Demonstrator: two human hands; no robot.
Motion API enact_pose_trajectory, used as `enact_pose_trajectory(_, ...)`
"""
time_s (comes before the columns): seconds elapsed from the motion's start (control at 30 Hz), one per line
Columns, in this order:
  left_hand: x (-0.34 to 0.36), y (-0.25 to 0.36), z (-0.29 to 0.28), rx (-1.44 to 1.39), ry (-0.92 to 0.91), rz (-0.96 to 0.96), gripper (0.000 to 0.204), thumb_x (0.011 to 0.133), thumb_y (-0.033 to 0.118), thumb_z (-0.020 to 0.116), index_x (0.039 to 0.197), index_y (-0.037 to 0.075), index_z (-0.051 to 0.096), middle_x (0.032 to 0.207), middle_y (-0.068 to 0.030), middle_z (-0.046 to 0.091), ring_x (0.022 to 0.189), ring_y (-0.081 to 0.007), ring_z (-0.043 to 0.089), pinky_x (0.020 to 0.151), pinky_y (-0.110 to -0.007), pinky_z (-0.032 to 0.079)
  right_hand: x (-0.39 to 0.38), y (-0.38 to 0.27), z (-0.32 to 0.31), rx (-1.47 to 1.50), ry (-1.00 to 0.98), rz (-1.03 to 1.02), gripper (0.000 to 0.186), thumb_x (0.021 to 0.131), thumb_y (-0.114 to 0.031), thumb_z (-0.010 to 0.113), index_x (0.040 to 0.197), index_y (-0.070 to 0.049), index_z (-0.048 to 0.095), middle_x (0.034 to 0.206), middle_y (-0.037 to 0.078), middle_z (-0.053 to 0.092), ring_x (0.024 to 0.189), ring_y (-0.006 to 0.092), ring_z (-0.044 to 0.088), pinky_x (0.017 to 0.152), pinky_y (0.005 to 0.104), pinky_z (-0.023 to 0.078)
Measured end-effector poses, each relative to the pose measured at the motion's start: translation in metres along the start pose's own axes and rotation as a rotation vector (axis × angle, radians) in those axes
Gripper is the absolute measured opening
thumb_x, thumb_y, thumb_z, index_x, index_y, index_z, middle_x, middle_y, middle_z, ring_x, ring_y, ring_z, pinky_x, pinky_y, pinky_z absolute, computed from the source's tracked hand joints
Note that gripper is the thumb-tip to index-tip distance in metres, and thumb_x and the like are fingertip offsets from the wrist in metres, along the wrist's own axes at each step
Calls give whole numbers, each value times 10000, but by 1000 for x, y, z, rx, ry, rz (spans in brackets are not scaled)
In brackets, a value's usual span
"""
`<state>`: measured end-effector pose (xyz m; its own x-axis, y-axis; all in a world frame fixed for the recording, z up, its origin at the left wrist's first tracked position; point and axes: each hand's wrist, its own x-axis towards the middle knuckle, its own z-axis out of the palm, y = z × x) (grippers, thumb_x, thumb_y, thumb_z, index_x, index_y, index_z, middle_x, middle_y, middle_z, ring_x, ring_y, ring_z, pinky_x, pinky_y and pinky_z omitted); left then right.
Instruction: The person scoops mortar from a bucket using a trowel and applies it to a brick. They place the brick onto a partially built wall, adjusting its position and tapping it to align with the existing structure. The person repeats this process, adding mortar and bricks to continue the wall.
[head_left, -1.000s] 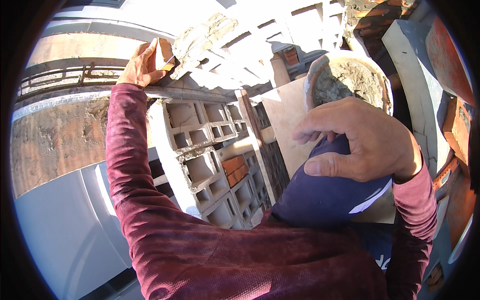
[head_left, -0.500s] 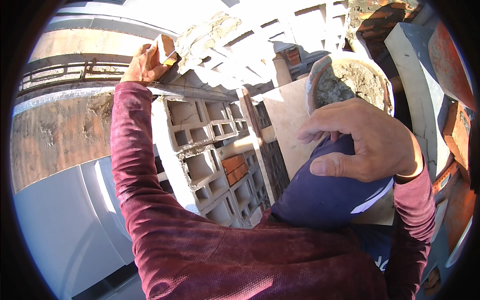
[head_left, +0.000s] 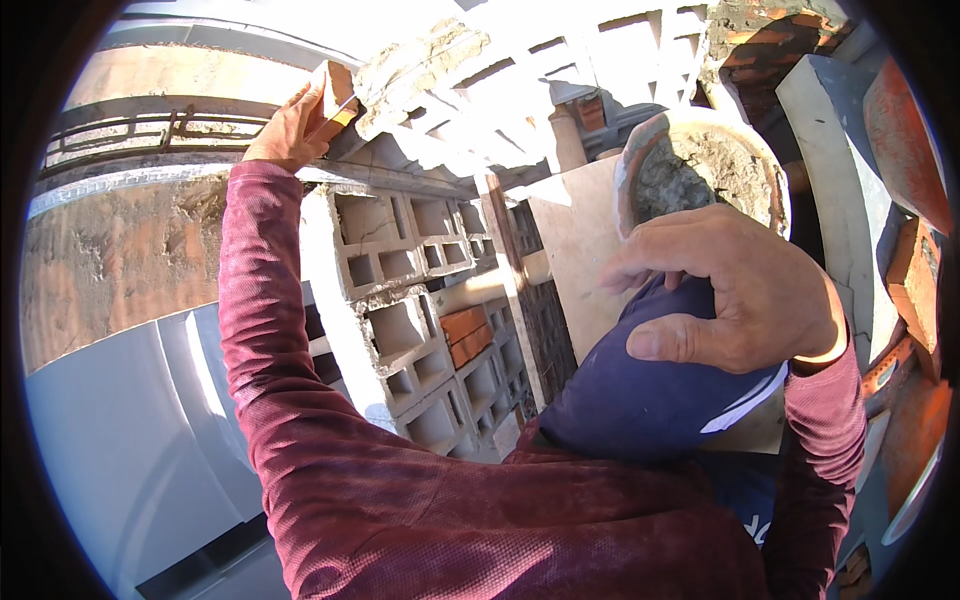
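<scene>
A pale, flat board (head_left: 570, 240) stretches away, partly hidden across its middle and showing again at its near right corner. Toward its far right corner sits a round tub (head_left: 628, 178) of mortar (head_left: 715, 165), its base out of sight. Left of the board's far edge, a rough, sunlit slab of dried-looking material (head_left: 425, 65) lies on pale hollow blockwork (head_left: 515, 125).

Reference: hollow-block wall (head_left: 415, 287). Left of it, weathered stained surface (head_left: 120, 265), pinkish-brown, patchy. Below-left, smooth blue-grey surface (head_left: 110, 430). Upper-left, thin dark railing (head_left: 172, 140). Just right, a dark timber (head_left: 520, 290), then a pale board (head_left: 570, 255). Far upper right, exposed brickwork (head_left: 775, 55), mortar-smeared. Light: hard sun, area above the wall blown out, sharp shadows.
</scene>
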<state>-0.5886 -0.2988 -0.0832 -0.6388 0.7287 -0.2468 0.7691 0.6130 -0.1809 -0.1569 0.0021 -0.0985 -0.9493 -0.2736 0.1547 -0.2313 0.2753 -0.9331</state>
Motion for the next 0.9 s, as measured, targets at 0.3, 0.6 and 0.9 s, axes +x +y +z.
enact_pose_trajectory(0.3,16,-49,14,114,43,243,562,982,235,668,1474,106,429,1418,-169,498,1272,-290,560,1100,-340,472,7,9,1,-30,-12,-27,482,855,-413,746,1075,10,679,935,176,696,870,364,686,775,406,532)
enact_pose_trajectory(0.6,22,-36,7,-433,-133,-76,479,1029,260,547,1472,119,431,1367,-109,525,1255,-222,542,1107,-290,423,-2,4,-2,-154,308,111,352,901,-295,694,1070,14,670,953,174,680,896,331,664,795,382,508)
enact_pose_trajectory(0.9,11,-37,-3,25,-22,208,359,1002,224,575,1339,103,569,1254,-150,679,1071,-325,666,1016,-371,507,-141,15,14,-961,419,885,237,923,-226,670,1011,-6,659,1004,170,676,950,384,648,816,467,504)
